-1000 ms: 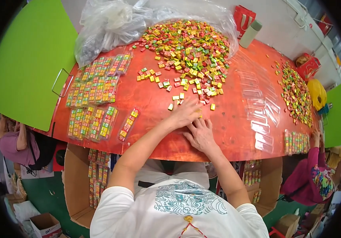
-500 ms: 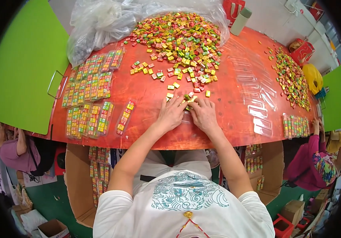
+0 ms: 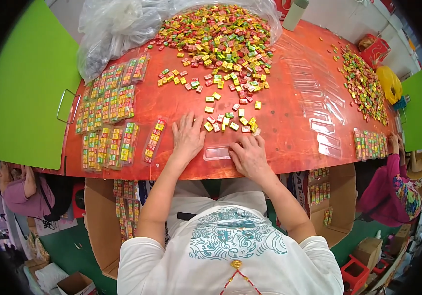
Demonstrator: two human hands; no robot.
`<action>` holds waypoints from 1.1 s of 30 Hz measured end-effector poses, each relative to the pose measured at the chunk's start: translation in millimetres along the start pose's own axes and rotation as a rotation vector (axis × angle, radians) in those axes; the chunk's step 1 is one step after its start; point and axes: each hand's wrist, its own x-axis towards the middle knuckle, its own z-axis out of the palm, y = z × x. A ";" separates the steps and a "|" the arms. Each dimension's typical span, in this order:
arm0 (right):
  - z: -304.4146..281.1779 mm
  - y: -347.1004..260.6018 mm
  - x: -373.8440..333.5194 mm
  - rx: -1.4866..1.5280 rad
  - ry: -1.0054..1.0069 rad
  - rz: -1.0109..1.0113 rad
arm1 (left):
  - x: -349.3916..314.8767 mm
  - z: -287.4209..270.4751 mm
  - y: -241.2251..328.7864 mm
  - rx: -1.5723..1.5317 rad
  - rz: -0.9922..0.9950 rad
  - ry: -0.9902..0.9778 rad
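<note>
Left hand [image 3: 189, 139] has shifted left, fingers spread; right hand [image 3: 249, 155], curled, grip indiscernible to me, meets clear tray [image 3: 216, 153] near tabletop's [image 3: 289, 135] front edge.

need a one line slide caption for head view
Right hand at one end of a clear tray on a red table, left hand nearby, small colourful blocks heaped beyond.

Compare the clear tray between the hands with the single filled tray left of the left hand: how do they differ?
The clear tray shows no blocks inside, while the filled tray holds a row of red, yellow and green ones. The clear tray lies roughly crosswise before the person; the filled tray points mostly away. The right hand is at the clear tray's end; no hand is on the filled tray. Both are long, narrow and on the red table.
</note>
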 end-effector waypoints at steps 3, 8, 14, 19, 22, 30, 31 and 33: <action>-0.1 -1.3 16.7 0.033 0.022 0.032 | -0.8 -0.5 6.0 -0.038 -0.046 0.021; 25.4 9.9 45.9 -0.033 0.047 0.053 | 1.8 -6.8 4.6 -0.008 -0.046 -0.016; 30.1 18.7 32.7 -0.043 0.041 0.074 | -2.6 -9.4 -5.3 0.073 0.022 0.041; 29.6 13.9 31.4 -0.067 0.023 0.087 | -1.4 -10.5 1.5 0.128 0.025 0.145; 32.4 11.9 37.7 -0.076 0.016 0.072 | 4.1 -12.2 13.1 0.173 -0.072 0.064; 36.2 20.4 50.4 -0.015 0.060 0.096 | -10.9 -14.7 0.9 0.023 -0.008 0.130; 34.6 21.6 57.0 -0.030 0.043 0.115 | -13.1 -16.1 -1.1 0.023 -0.009 0.127; 35.0 24.3 69.3 -0.042 0.025 0.133 | -16.1 -18.6 -4.4 0.057 0.048 0.052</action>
